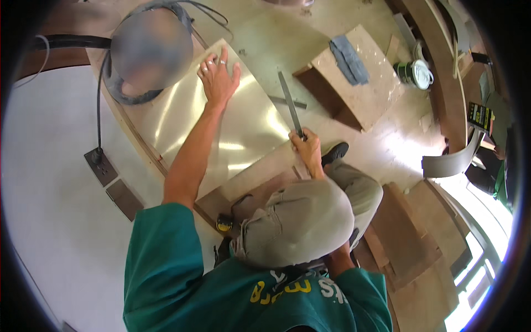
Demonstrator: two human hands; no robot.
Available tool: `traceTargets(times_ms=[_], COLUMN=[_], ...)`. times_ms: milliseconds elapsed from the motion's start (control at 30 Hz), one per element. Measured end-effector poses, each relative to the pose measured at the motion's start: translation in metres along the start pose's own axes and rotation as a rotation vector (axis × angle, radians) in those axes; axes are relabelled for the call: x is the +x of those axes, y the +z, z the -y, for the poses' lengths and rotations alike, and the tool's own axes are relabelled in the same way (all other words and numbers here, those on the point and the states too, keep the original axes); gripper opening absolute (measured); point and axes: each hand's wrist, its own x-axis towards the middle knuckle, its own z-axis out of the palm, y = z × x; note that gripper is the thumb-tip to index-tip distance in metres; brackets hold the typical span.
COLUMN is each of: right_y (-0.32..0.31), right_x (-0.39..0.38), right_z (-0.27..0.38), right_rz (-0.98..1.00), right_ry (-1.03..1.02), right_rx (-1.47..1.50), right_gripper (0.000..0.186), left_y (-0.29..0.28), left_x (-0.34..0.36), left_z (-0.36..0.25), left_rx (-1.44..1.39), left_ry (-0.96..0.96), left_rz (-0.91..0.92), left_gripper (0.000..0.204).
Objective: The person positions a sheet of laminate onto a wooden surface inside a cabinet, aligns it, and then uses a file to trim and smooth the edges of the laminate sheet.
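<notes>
Head view: right hand (306,145) grip closed around lower end of steel ruler (290,103), blade laid flat, pointed away. Left hand (217,77) grip spread open, palm pressed flat on brass-coloured metal sheet (232,133), just left of ruler. Sheet glossy, mirror-smooth, rectangular, rested on plywood board (260,174) on floor. Risk judged: ruler could be slid on slick metal if pressed unevenly, line skewed; polished face could be scratched. Wooden box (354,83) lies right of ruler, matte, rough.

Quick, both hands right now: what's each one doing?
Left hand: open, palm flat on the shiny metal sheet.
Right hand: closed around the end of a metal square.
</notes>
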Motion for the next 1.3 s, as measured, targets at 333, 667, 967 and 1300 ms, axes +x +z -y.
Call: traceTargets(times_ms=[333, 667, 967, 1300], right_y=[-0.009, -0.006, -0.001, -0.005], right_x=[0.001, 0.001, -0.015, -0.018], right_z=[0.0, -0.018, -0.004, 0.006], right_rz=[0.053, -0.005, -0.123, -0.122], right_ry=[0.068, -0.011, -0.044, -0.052], right_rx=[-0.011, 0.011, -0.276, -0.319], right_gripper=[0.019, 0.031, 0.035, 0.032], left_y=[0.005, 0.005, 0.009, 0.002], left_x=[0.002, 0.003, 0.003, 0.004], left_z=[0.004, 0.003, 0.005, -0.004], left_rx=[0.047, 0.03, 0.061, 0.072], left_ry=[-0.048, -0.049, -0.03, -0.061], left_rz=[0.075, 0.077, 0.073, 0.128], left_gripper=[0.061, 0.061, 0.061, 0.06])
